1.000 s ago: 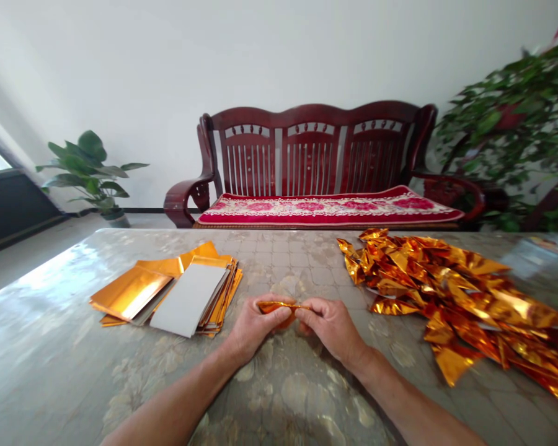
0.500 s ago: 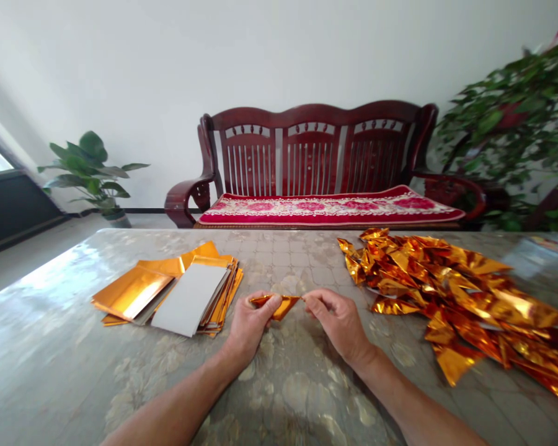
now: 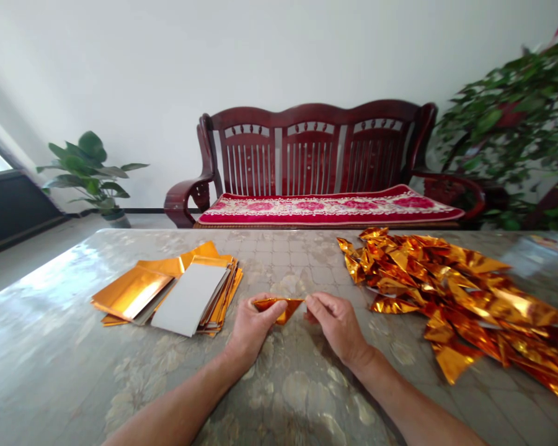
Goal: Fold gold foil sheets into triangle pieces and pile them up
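Note:
A small piece of folded gold foil paper is held between my hands over the table, its pointed end to the right. My left hand is closed around its left part, the thumb lying across the front. With thumb and fingertips, my right hand pinches the pointed right tip. To the left lies a stack of foil paper sheets, some gold side up and one grey side up on top. On the right spreads a heap of folded gold foil pieces.
The table has a patterned, glossy cover. Beyond it stands a dark red wooden bench with a red floral cushion. Potted plants are at both sides. A clear plastic bag lies at the far right.
Both hands and the folded foil paper have shifted slightly right and down. The left thumb reaches a little further along the piece. The stack and heap look unchanged.

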Demonstrator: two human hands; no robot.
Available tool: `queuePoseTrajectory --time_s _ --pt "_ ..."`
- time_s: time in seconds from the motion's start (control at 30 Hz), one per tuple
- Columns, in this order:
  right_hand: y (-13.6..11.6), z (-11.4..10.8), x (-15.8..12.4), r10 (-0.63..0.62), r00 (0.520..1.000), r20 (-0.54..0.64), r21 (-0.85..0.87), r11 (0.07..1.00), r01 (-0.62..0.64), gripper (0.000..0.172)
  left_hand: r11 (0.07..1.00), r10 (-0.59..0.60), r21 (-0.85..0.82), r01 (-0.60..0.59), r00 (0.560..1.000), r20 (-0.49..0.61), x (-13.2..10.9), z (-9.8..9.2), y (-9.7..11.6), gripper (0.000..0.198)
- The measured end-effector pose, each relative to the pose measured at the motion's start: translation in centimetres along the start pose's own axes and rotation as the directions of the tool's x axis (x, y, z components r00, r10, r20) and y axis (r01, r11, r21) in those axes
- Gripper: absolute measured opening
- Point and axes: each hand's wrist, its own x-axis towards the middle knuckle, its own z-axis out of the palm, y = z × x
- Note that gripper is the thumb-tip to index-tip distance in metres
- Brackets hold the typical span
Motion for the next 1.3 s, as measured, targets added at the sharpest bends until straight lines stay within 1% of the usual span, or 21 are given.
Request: queuePoseTrajectory --time_s 0.1,0.2,0.3,0.47,0.57,0.63,0.77,0.83,0.93,1.3 --pt "0.2 0.0 0.2 0.144 0.99 -0.008 0.228 0.964 -0.138 0.044 0.999 -0.04 -0.032 0.04 0.999 -0.004 0.1 0.0 0.0 0.034" --pt "0.3 0.1 0.6 0.199 0.98 -0.024 0.318 0.931 -0.181 0.045 0.998 -0.045 -0.036 0.044 0.999 -0.02 0.1 0.1 0.0 0.035" --pt "0.1 0.1 0.8 0.198 0.98 -0.033 0.32 0.931 -0.177 0.04 1.0 -0.029 -0.004 0.028 0.999 -0.038 0.0 0.1 0.0 0.035" --pt "-0.4 0.2 0.7 0.124 0.992 -0.03 0.246 0.963 -0.113 0.03 0.998 0.017 0.058 -0.013 0.997 -0.07 -0.1 0.1 0.0 0.028" --pt "-0.4 0.2 0.7 0.111 0.994 -0.006 0.275 0.956 -0.105 0.029 0.998 0.033 0.064 -0.028 0.997 -0.07 0.0 0.1 -0.1 0.027" --pt "-0.2 0.3 0.7 0.135 0.991 0.006 0.34 0.932 -0.129 0.03 0.999 0.014 0.036 -0.012 0.999 -0.044 0.0 0.0 -0.2 0.03" --pt "0.1 0.8 0.6 0.225 0.973 0.049 0.508 0.833 -0.219 0.033 0.997 -0.04 -0.063 0.041 0.999 0.021 -0.1 0.1 -0.2 0.035" --pt "0.1 1.0 0.4 0.221 0.97 0.1 0.55 0.8 -0.239 0.033 0.994 -0.051 -0.095 0.055 0.998 0.045 -0.2 0.2 -0.1 0.037" --pt "0.0 1.3 0.3 0.191 0.969 0.157 0.574 0.78 -0.247 0.033 0.992 -0.055 -0.114 0.062 0.996 0.064 -0.2 0.2 -0.2 0.038" --pt "0.1 1.6 0.4 0.211 0.973 0.089 0.561 0.797 -0.224 0.029 0.994 -0.06 -0.091 0.063 0.998 0.028 -0.1 0.3 -0.6 0.038"
